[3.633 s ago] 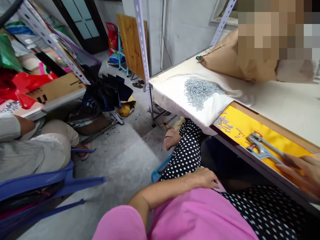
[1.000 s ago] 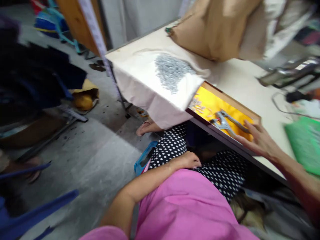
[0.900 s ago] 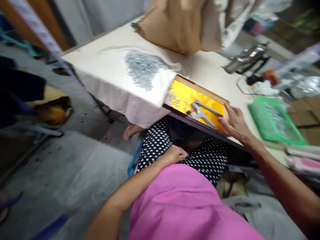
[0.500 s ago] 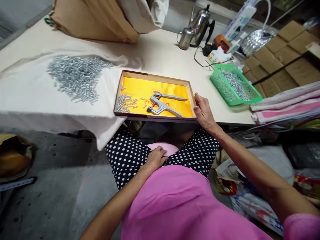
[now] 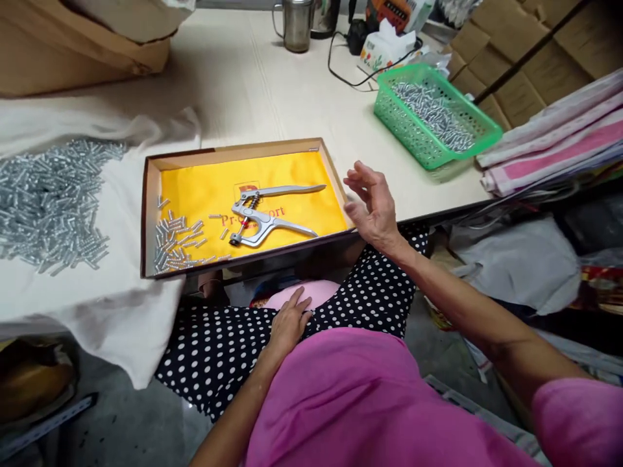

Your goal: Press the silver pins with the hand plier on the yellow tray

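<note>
My right hand (image 5: pixel 374 206) is raised at the right end of a shallow cardboard tray (image 5: pixel 228 148), fingers curved and apart with nothing between them. I cannot tell whether its fingertips touch the rim. On the tray's yellow lining (image 5: pixel 204 185) lie metal snap pliers (image 5: pixel 265 224) with their handles spread toward the right. Several small ridged metal pins (image 5: pixel 178 237) are scattered in the tray's left end. My left hand (image 5: pixel 288 324) rests on my lap, fingers stretched out and holding nothing.
A heap of metal pins (image 5: pixel 53 201) lies on white cloth (image 5: pixel 131 259) at the left. A green basket (image 5: pixel 396 130) with more pins stands at the right, near folded cloths (image 5: pixel 559 139). Behind are a brown bag (image 5: pixel 87 58), a metal mug (image 5: pixel 297 26) and a tissue box (image 5: pixel 384 50).
My right hand has lifted from the tray's right edge and its fingers have spread. My left hand stays on my lap. The view has shifted to the right and closer.
</note>
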{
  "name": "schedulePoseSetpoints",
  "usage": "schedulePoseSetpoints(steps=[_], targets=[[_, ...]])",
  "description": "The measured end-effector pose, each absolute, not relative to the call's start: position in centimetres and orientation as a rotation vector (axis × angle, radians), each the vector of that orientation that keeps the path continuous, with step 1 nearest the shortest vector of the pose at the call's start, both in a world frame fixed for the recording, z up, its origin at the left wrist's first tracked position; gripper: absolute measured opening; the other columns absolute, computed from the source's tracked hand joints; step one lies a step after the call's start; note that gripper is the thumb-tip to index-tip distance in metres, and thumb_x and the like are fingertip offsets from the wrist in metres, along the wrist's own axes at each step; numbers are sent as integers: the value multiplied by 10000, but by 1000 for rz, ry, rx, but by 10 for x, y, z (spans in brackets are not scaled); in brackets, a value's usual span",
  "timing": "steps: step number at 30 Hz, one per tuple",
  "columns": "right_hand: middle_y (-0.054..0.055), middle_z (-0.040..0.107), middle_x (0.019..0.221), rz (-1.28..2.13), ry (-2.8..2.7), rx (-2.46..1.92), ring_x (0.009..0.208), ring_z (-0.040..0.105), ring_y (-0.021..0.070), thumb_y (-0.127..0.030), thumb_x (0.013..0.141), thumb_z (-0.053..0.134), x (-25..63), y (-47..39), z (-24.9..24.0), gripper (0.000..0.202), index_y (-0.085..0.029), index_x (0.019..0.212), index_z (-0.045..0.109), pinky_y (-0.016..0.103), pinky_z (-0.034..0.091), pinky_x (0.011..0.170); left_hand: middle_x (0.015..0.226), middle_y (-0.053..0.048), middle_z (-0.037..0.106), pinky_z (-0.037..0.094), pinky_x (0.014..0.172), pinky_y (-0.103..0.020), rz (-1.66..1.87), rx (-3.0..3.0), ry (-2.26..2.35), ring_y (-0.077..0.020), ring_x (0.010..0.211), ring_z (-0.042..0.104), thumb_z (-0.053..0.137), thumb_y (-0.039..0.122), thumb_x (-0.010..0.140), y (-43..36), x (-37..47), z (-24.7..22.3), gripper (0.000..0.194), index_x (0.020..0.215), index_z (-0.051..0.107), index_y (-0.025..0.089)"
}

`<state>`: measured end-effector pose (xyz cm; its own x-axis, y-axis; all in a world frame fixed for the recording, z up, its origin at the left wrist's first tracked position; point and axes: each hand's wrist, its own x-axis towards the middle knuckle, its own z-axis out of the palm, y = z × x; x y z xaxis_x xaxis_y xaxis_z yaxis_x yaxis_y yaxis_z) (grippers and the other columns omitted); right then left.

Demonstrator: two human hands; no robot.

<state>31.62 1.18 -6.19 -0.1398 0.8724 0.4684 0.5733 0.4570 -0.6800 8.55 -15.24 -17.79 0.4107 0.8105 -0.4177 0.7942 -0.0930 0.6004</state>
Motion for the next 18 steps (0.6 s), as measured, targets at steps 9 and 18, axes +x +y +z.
schedulePoseSetpoints(steps=[9, 18], targets=[[131, 510, 1425, 170, -1666, -1171, 1279, 506, 255, -631, 954, 425, 305, 17, -64, 713, -235, 1528, 278, 480, 450, 1097, 1554, -60, 431, 420, 1130, -346, 79, 1853, 1335, -212, 1386, 472, 456, 271, 962, -142, 77, -194, 383, 1303, 628, 244], [95, 663, 1166, 152, -1665, -1436, 1131, 568, 171, -417, 1023, 439, 305, 20, -48, 420, -123, 1280, 593, 300, 456, 1025, 1438, -86, 556, 404, 1152, -378, 7, 1898, 1365, -255, 1382, 472, 474, 221, 904, -122, 92, -176, 349, 1170, 700, 204]])
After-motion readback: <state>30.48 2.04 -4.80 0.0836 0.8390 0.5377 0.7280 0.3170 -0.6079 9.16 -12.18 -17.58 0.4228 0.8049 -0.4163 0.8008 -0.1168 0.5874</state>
